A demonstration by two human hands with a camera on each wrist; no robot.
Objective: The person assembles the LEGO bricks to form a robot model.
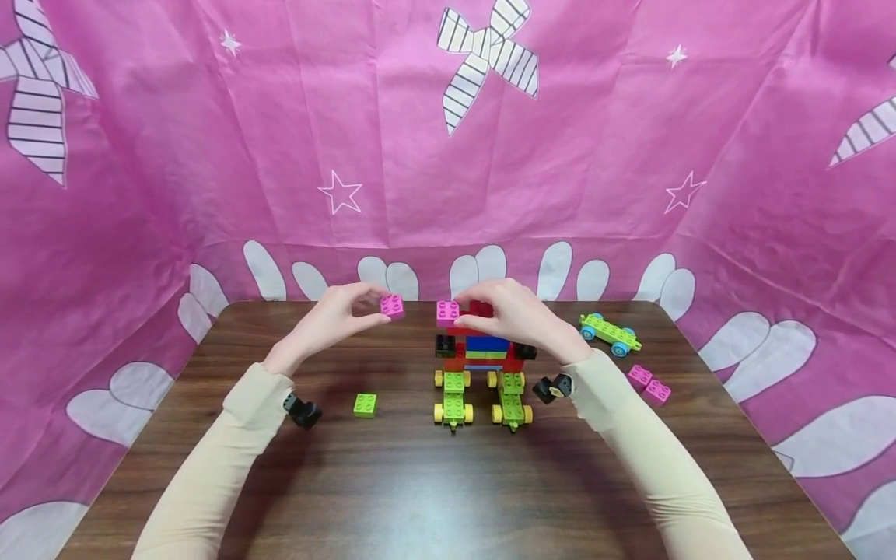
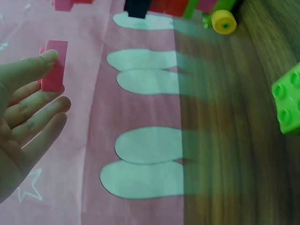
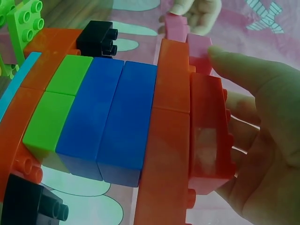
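My left hand pinches a pink building brick between thumb and fingers, above the table and left of a brick model. In the left wrist view that pink brick appears side-on under the thumb. My right hand holds another pink brick at the upper left end of the model. From the right wrist, this pink brick appears beside the top red brick, with the thumb against it. Blue bricks fill the model's middle; green wheeled bases stand below. Whether the right pink brick is pressed on, I cannot tell.
A loose green brick lies left of the model on the brown table. To the right are a green car base with blue wheels and two pink bricks. Pink cloth hangs behind and at both sides.
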